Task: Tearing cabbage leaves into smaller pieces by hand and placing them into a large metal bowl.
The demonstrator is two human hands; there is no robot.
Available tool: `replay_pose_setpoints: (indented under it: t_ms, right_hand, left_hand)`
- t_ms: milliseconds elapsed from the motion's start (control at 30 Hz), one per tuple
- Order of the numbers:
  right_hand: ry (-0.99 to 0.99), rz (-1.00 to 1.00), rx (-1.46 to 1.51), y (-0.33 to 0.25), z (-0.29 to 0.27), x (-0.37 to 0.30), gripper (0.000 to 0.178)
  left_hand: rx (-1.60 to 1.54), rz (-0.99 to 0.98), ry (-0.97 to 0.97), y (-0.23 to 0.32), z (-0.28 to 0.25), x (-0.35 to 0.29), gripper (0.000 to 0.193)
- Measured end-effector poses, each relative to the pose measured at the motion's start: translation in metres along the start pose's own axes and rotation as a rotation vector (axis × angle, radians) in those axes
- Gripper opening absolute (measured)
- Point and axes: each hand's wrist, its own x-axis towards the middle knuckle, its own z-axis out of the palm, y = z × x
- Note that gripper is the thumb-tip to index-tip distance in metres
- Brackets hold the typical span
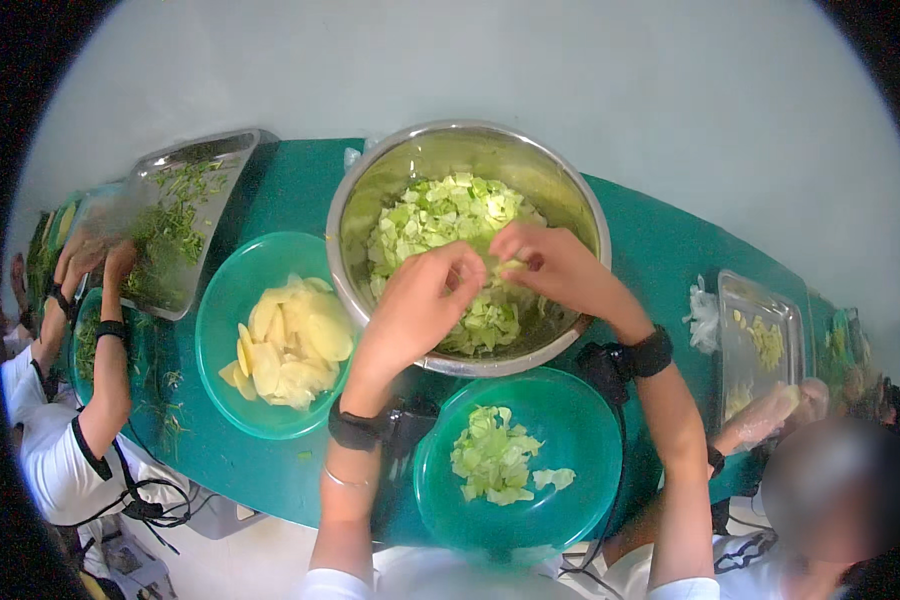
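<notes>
A large steel bowl point(590, 220) holds a heap of torn pale green cabbage leaves point(450, 215). Over its near half, my left hand point(420, 300) and my right hand point(560, 268) meet with curled, pinching fingers. A small cabbage leaf piece point(511, 266) shows at the right fingertips, and the left fingers close on its other side; part of it is hidden by the fingers. In front of me, a green plastic bowl point(580, 470) contains more cabbage pieces point(495, 455). Both my wrists wear black bands.
To the left, another green bowl point(220, 350) holds peeled, sliced potatoes point(290, 340). Beyond it a steel tray point(210, 215) carries chopped greens, with a co-worker's hands point(105, 255) beside it. At right stand a crumpled plastic bag point(703, 313), a tray point(735, 350) of yellowish pieces and another person's gloved hand point(765, 415).
</notes>
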Motion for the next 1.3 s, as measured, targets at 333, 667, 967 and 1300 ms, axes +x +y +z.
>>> replay_pose_setpoints:
  t_ms: [333,667,967,1300]
  right_hand:
    - [-0.280,-0.046,-0.554,0.022,0.007,-0.007,0.025]
    - [-0.506,0.022,-0.430,0.005,0.004,-0.002,0.030]
    - [-0.131,-0.120,-0.494,0.018,0.009,-0.009,0.021]
    - [-0.035,-0.064,-0.247,-0.029,-0.011,-0.021,0.021]
  left_hand:
    - [-0.042,0.020,0.001,0.002,-0.001,0.001,0.013]
    - [-0.089,0.046,-0.049,-0.002,-0.001,0.000,0.012]
    - [-0.070,-0.025,-0.132,0.000,-0.002,0.001,0.008]
    - [-0.233,0.031,-0.103,-0.008,0.005,0.005,0.013]
